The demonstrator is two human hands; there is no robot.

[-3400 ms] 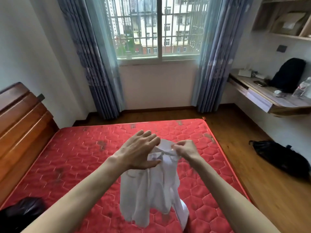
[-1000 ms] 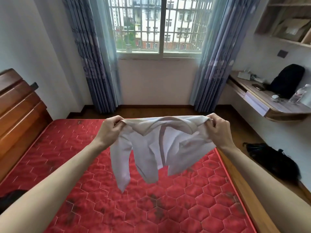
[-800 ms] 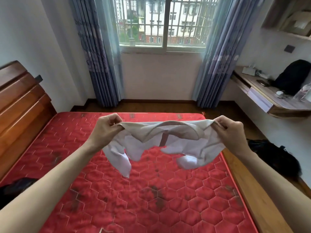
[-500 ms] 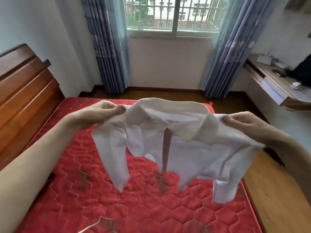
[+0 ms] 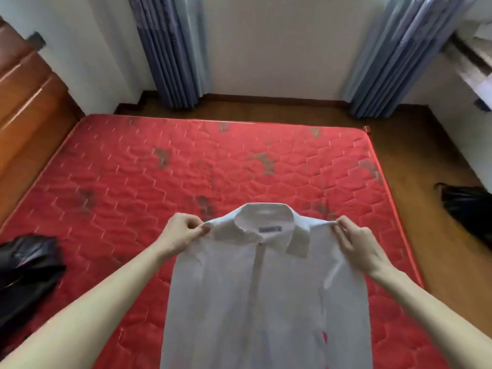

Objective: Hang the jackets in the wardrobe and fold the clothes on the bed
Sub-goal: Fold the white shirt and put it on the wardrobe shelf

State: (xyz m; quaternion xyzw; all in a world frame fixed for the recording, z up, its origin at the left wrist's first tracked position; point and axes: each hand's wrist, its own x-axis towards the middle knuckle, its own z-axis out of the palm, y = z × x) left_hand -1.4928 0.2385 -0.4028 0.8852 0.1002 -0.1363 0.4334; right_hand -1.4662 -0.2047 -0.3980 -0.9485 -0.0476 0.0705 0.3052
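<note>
My left hand [image 5: 183, 233] and right hand [image 5: 354, 241] each pinch a shoulder seam of a white collared cotton shirt [image 5: 266, 294], both grips closed on the cloth, holding it front side up over the red quilted mattress of the bed [image 5: 133, 182]. To lay it well, I judge the shoulders should stay level and taut as the shirt goes down, so the body spreads without creases and the sleeves can be tucked in after. The shirt looks thin and limp, its placket closed and straight, collar standing open with a small blue label inside. A crumpled black garment [image 5: 26, 267] lies at the bed's left edge.
</note>
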